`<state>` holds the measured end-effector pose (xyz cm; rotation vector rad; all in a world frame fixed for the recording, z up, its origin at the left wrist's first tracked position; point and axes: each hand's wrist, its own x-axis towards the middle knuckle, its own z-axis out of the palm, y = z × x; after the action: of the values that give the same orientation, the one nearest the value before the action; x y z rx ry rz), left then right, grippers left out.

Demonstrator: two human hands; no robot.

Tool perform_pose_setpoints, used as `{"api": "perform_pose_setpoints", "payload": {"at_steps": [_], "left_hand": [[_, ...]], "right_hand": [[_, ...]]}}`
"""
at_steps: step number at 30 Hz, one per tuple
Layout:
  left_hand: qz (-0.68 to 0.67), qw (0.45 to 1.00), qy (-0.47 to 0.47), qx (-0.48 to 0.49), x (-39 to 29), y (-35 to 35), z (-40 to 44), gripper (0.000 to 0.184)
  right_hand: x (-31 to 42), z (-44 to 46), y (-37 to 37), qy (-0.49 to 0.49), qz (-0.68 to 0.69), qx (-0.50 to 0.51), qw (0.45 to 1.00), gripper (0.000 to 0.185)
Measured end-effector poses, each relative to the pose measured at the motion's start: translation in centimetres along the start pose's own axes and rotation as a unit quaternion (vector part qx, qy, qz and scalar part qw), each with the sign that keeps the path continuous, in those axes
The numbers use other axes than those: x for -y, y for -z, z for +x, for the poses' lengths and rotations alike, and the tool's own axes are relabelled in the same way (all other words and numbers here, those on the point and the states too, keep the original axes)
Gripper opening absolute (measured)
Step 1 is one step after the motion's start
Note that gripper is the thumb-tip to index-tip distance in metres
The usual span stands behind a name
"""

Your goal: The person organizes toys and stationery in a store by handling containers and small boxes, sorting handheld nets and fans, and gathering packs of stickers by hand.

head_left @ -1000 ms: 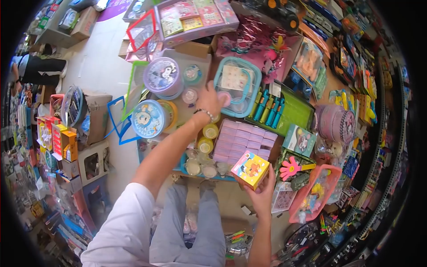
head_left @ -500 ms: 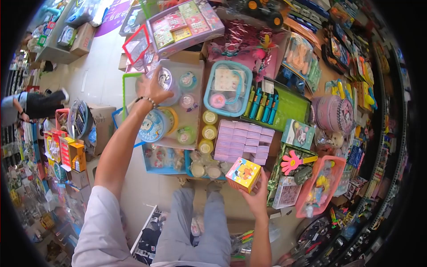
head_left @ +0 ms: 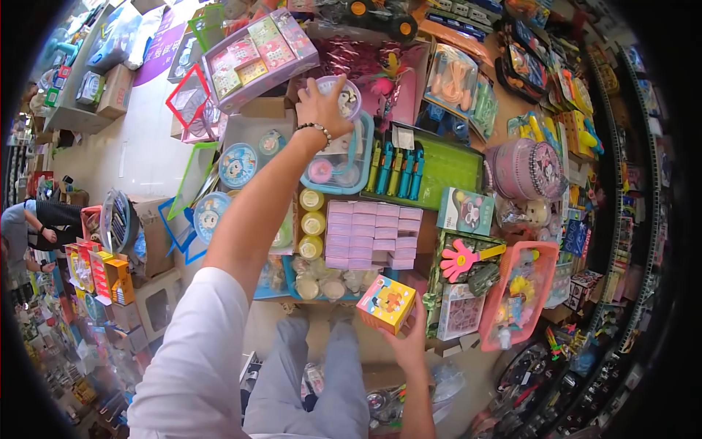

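Note:
My left hand (head_left: pixel 320 111) is wrapped around a round lilac tub (head_left: pixel 352 101) with a cartoon print on its lid. It holds the tub over the upper edge of a blue-rimmed clear storage box (head_left: pixel 357 181). In my right hand (head_left: pixel 409 338) is a small yellow cardboard box (head_left: pixel 386 301) with a cartoon picture, its printed side turned up. That hand is close below a stack of lilac boxes (head_left: pixel 371 233). Two round tubs with blue cartoon lids, one upper (head_left: pixel 238 165) and one lower (head_left: pixel 211 214), lie left of my left forearm.
Yellow-lidded jars (head_left: pixel 312 222) line the lilac stack. A green tray (head_left: pixel 446 173), a pink hand clapper (head_left: pixel 459 260) and a coral basket (head_left: pixel 485 322) lie to the right. An open box of small packs (head_left: pixel 257 58) sits at the upper left. Another person (head_left: pixel 36 227) is at the far left.
My left hand has moved right with the lilac tub, from the grey carton to above the blue-rimmed box. My right hand keeps its hold on the yellow box. The view has shifted slightly.

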<state>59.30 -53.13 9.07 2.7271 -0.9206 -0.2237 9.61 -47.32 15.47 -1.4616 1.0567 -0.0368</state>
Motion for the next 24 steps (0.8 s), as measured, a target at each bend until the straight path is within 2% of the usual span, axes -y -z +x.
{"api": "perform_pose_setpoints", "payload": {"at_steps": [1,4,5,8,10,12,14,17,20,21,24], "left_hand": [[-0.002,1.0,0.003,-0.011,0.0,-0.5,0.0,0.118],[-0.003,0.997,-0.076,-0.02,1.1,0.7,-1.0,0.121],[-0.035,0.998,-0.058,-0.017,1.3,1.3,-1.8,0.118],[-0.139,0.983,-0.083,-0.091,4.6,5.6,-7.0,0.109],[-0.091,0.994,-0.046,0.036,9.1,8.6,-12.6,0.095],[-0.026,0.999,-0.004,0.027,14.4,7.6,-18.9,0.089],[0.049,0.993,0.052,0.09,17.7,6.7,-23.7,0.097],[0.16,0.979,0.1,0.081,18.7,6.3,-26.0,0.102],[0.068,0.98,0.153,0.108,18.5,8.2,-24.7,0.103],[0.091,0.982,0.138,0.096,15.9,10.2,-24.3,0.104],[0.108,0.994,0.021,-0.021,8.5,15.0,-22.2,0.106]], "right_hand": [[-0.5,-0.2,0.3,-0.001,0.004,-0.004,1.0,0.116],[-2.6,-0.4,0.8,0.003,0.012,-0.008,1.0,0.115],[-3.1,-0.3,0.9,0.005,0.006,-0.01,1.0,0.115],[-2.9,-0.2,1.1,-0.009,0.031,-0.006,0.999,0.115],[-3.6,0.0,1.3,-0.003,0.029,-0.001,1.0,0.115],[-3.5,0.4,1.2,0.006,0.03,0.003,1.0,0.114],[-3.4,0.7,1.2,0.009,0.016,0.009,1.0,0.114],[-2.1,1.2,0.9,0.006,-0.012,0.022,1.0,0.113],[-1.3,1.1,0.5,0.016,-0.029,0.031,0.999,0.112],[-1.2,1.1,0.4,0.022,-0.032,0.035,0.999,0.112],[-0.9,0.7,0.1,0.019,-0.035,0.031,0.999,0.112]]}}
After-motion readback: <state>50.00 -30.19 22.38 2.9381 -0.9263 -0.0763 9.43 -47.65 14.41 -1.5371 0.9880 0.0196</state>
